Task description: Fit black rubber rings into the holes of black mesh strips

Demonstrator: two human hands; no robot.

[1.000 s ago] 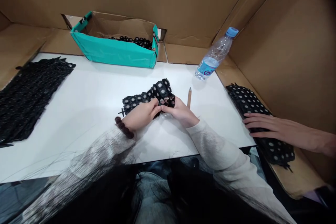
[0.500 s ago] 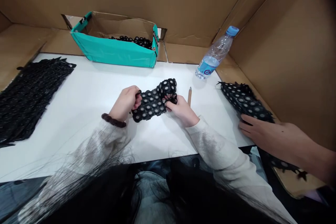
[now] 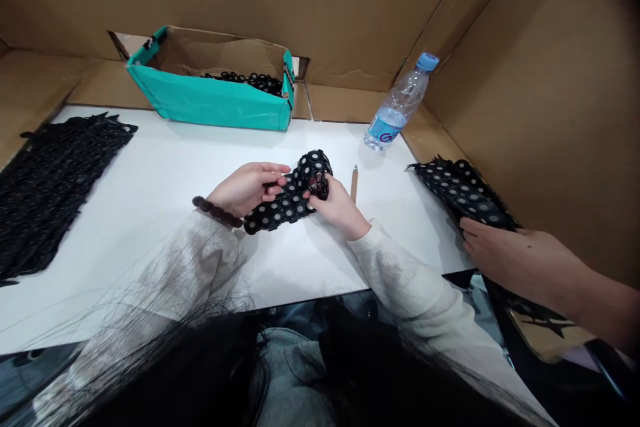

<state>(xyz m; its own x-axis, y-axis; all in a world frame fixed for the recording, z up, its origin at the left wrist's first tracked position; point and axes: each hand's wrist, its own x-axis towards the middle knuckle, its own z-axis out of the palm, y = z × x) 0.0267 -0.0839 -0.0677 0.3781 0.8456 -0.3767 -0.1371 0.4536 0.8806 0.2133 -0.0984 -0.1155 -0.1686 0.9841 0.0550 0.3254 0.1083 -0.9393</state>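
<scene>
A black sheet of joined rings with pale centres (image 3: 290, 199) lies bent on the white table (image 3: 165, 173) in front of me. My left hand (image 3: 246, 188) rests on its left part, fingers stretched over it and thumb under its edge. My right hand (image 3: 334, 203) pinches the curled-up right end of the sheet, fingers closed on it. A dark bead bracelet (image 3: 216, 211) circles my left wrist.
A teal cardboard box (image 3: 210, 101) with black rings stands at the back. A stack of black ring sheets (image 3: 50, 180) covers the left edge. A water bottle (image 3: 397, 105) and a small pencil-like stick (image 3: 355, 183) lie right. Another person's hand (image 3: 505, 255) holds a second sheet stack (image 3: 460, 190).
My left hand slid from gripping the sheet's left end to lying over its middle, fingers stretched. The sheet bent and shifted slightly. The other person's hand lifted their stack's near end.
</scene>
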